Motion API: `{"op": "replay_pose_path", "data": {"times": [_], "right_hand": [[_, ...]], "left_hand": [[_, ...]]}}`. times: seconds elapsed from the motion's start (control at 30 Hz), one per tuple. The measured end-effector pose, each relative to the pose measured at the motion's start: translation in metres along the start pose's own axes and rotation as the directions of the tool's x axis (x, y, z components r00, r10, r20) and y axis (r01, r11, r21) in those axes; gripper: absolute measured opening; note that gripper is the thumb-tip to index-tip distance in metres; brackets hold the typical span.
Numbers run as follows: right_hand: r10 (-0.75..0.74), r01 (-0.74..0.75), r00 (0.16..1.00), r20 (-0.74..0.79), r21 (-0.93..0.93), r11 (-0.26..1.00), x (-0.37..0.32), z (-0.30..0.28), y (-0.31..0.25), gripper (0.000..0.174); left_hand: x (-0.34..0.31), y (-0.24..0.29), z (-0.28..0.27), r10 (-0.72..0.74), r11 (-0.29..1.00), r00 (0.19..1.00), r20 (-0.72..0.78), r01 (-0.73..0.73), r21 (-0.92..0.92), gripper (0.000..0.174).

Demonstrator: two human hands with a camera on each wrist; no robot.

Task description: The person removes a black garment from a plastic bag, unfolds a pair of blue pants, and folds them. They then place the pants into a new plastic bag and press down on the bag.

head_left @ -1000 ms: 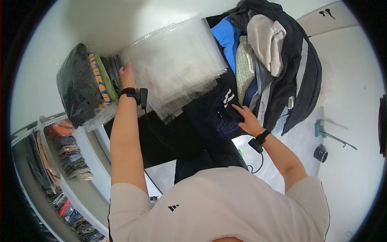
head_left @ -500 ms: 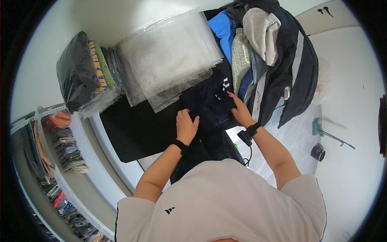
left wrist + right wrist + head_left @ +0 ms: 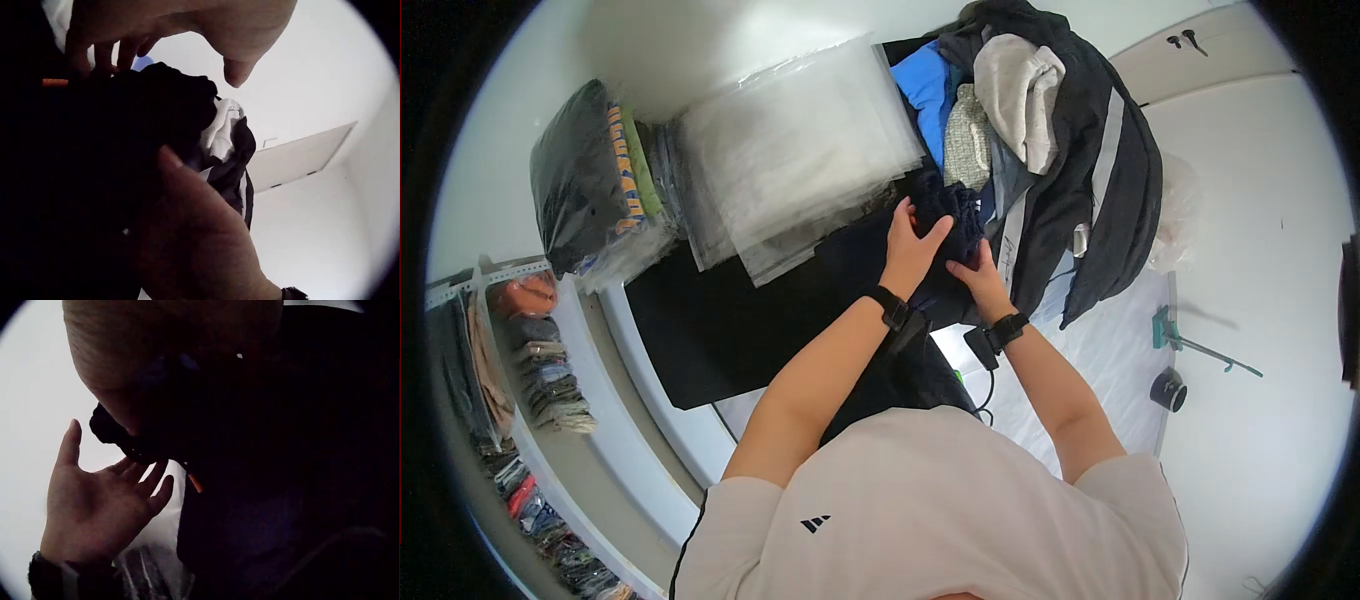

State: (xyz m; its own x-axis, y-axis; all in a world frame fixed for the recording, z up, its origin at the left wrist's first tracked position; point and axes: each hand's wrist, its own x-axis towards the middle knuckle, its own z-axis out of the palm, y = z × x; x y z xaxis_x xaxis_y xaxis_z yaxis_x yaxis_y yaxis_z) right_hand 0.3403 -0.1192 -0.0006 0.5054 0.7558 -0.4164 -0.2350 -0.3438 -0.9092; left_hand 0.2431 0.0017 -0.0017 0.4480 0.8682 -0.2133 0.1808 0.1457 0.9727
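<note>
A dark navy garment (image 3: 962,208) lies bunched at the table's right part, its gathered edge raised. My left hand (image 3: 912,250) is at its left side; in the right wrist view the left hand (image 3: 100,506) has its thumb spread away and its fingertips at the cloth's edge. My right hand (image 3: 982,283) holds the near right side; in the left wrist view the right hand (image 3: 200,237) lays its thumb over the dark cloth (image 3: 150,106), its other fingers hidden. A small orange piece (image 3: 55,82) shows beside the left fingers.
Clear plastic bags (image 3: 800,150) lie stacked left of the garment on the black table (image 3: 690,340). Bagged clothes (image 3: 580,180) stand at the far left. Loose clothes, with a black jacket (image 3: 1090,220), are heaped at right. Shelves (image 3: 580,480) hold folded clothes at lower left.
My left hand has moved right from the bagged clothes to the navy garment. The garment's far part, flat with white stripes showing before, is now gathered up between both hands.
</note>
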Motion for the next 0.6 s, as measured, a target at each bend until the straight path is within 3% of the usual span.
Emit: {"op": "replay_pose_path", "data": {"times": [0.03,0.1,0.17,0.23,0.3,0.37,0.43,0.5,0.53,0.6], "right_hand": [[0.002,-0.007,0.999,-0.047,-0.105,0.994,0.0,0.0,-0.002,0.057],[-0.048,0.048,0.997,-0.061,-0.001,0.999,0.01,-0.001,0.0,0.065],[0.077,-0.085,0.99,-0.119,-0.063,0.994,0.013,0.002,-0.007,0.069],[0.036,-0.041,0.995,-0.088,-0.06,0.997,0.02,0.002,0.004,0.072],[0.066,-0.047,0.984,-0.164,0.117,0.992,0.027,0.0,0.025,0.073],[0.103,-0.091,0.979,-0.177,0.077,0.993,0.019,0.003,0.002,0.07],[0.137,-0.131,0.972,-0.192,0.039,0.991,0.016,0.003,-0.006,0.067],[0.116,-0.146,0.976,-0.185,-0.156,0.977,0.019,-0.003,-0.003,0.052],[0.089,-0.105,0.978,-0.19,-0.073,0.992,0.017,-0.003,-0.004,0.038],[0.101,-0.105,0.977,-0.19,-0.009,0.994,0.01,-0.007,-0.015,0.034]], "left_hand": [[0.005,0.013,0.001,0.002,1.0,1.0,0.003,-0.002,0.002,0.083],[0.013,0.035,0.003,-0.176,0.949,0.981,0.083,0.146,0.281,0.092],[0.019,0.043,0.009,-0.228,0.938,0.97,0.084,0.195,0.287,0.094],[0.029,0.04,0.015,-0.308,0.883,0.944,0.123,0.235,0.407,0.086],[0.037,0.048,0.014,-0.344,0.857,0.926,0.156,0.241,0.456,0.077],[0.038,0.036,0.009,-0.383,0.826,0.904,0.187,0.245,0.507,0.068],[0.034,0.02,0.003,-0.309,0.896,0.93,0.199,0.215,0.39,0.049],[0.02,0.019,-0.007,-0.335,0.897,0.919,0.207,0.245,0.367,0.041],[0.012,0.02,-0.015,-0.249,0.941,0.944,0.215,0.184,0.284,0.039],[-0.001,0.01,-0.036,-0.124,0.992,0.963,0.241,0.115,0.051,0.042]]}}
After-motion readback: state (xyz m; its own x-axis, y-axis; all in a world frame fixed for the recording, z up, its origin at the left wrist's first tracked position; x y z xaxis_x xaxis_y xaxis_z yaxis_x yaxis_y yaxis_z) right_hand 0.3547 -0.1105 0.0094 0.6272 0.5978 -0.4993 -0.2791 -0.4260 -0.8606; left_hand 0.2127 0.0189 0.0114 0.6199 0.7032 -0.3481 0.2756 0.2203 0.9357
